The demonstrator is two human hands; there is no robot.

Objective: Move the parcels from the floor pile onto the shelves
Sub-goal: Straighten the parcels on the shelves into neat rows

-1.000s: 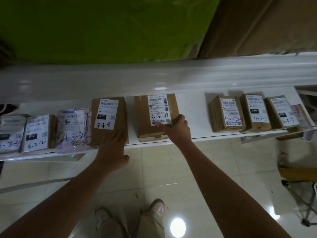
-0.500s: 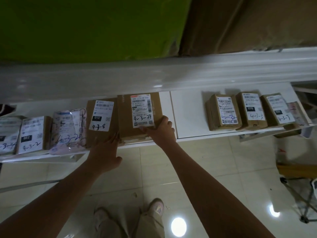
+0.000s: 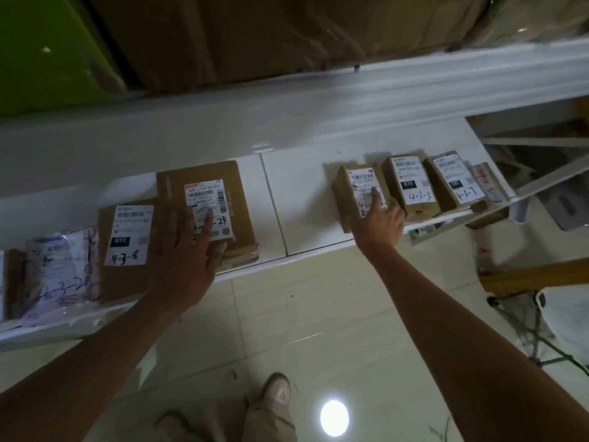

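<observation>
A white shelf (image 3: 274, 215) runs across the view with labelled cardboard parcels lying flat on it. My left hand (image 3: 186, 250) rests with straight fingers on the big brown parcel marked 4-3-24 (image 3: 207, 186), which lies against the parcel marked 4-3-8 (image 3: 126, 247). My right hand (image 3: 381, 223) lies flat with fingers extended on a smaller brown parcel (image 3: 353, 193) further right. Beside that one lie the parcels marked 4-3-5 (image 3: 411, 186) and 4-3-7 (image 3: 452, 183). A plastic mailer (image 3: 62, 272) lies at the far left.
A bare stretch of shelf separates the 4-3-24 parcel from the right-hand group. Large brown cartons (image 3: 271, 36) and a green surface (image 3: 41, 49) sit above the shelf. Below are a tiled floor (image 3: 302, 330), my shoes (image 3: 277, 390), and a folding stand (image 3: 541, 333) at right.
My right hand left the 4-3-24 parcel and moved right onto the smaller parcel. My left hand moved from the 4-3-8 parcel's edge onto the 4-3-24 parcel, which now lies against 4-3-8.
</observation>
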